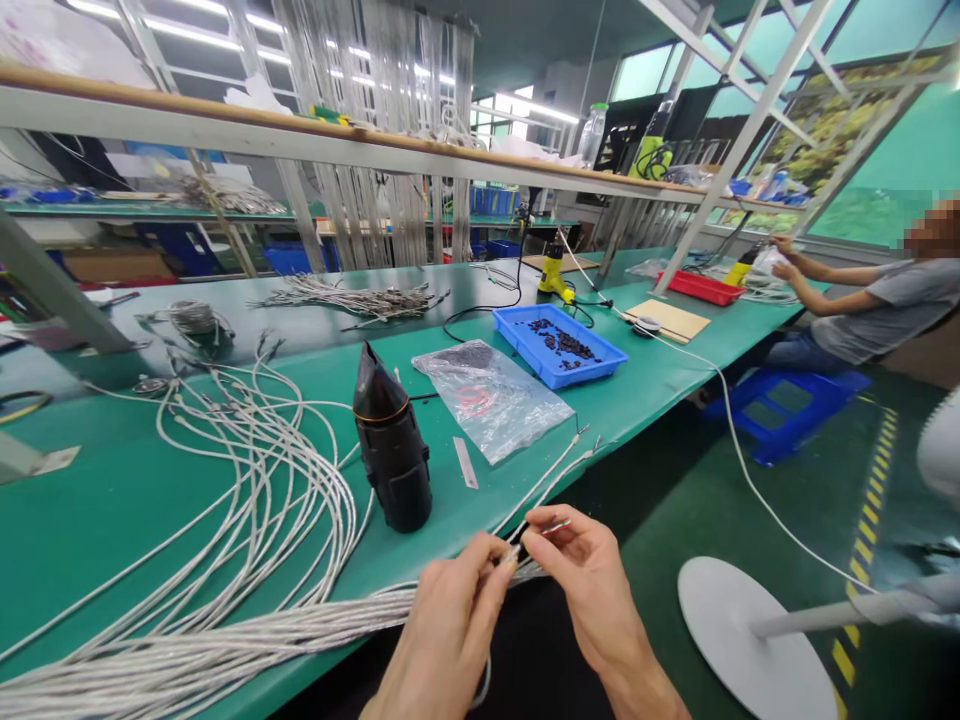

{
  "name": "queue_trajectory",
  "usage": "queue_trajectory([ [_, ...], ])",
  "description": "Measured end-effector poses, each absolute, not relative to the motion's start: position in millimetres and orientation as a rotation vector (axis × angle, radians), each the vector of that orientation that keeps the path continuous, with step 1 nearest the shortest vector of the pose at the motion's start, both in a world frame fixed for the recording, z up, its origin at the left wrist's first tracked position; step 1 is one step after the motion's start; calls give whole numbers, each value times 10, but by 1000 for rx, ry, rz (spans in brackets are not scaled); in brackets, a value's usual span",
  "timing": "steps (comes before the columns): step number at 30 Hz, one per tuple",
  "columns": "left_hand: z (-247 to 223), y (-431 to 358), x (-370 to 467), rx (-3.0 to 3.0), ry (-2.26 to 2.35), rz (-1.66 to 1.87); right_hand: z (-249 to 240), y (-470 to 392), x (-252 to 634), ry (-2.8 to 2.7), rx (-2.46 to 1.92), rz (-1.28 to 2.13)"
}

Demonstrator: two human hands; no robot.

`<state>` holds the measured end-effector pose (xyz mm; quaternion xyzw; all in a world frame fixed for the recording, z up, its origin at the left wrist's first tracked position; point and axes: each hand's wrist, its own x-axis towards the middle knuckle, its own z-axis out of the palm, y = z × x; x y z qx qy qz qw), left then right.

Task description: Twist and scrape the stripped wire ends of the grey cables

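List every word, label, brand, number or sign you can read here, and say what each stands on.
No words or numbers are legible.
Clear flat plastic bag: red print, too blurred to read.
Small white rectangular strip: any marking too small to read.
Yellow-and-black striped floor tape: no wording visible.

Bright overall. White ceiling tubes (540,107), plus daylight through windows (862,230) at right. Glints on bag (517,415); sheen on far bench (471,303). Floor (637,480) beside bench in shadow. Edges stretched, wide-angle; co-worker's head (932,226) pixelated.
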<state>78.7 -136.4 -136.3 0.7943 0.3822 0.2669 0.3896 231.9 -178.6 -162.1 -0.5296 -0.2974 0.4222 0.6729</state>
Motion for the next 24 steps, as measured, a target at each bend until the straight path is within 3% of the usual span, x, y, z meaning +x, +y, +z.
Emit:
queue_trajectory([
  [24,-1318,-1279,778,1722,780,525,-1565,-1803,2226,-722,-1093,1020],
])
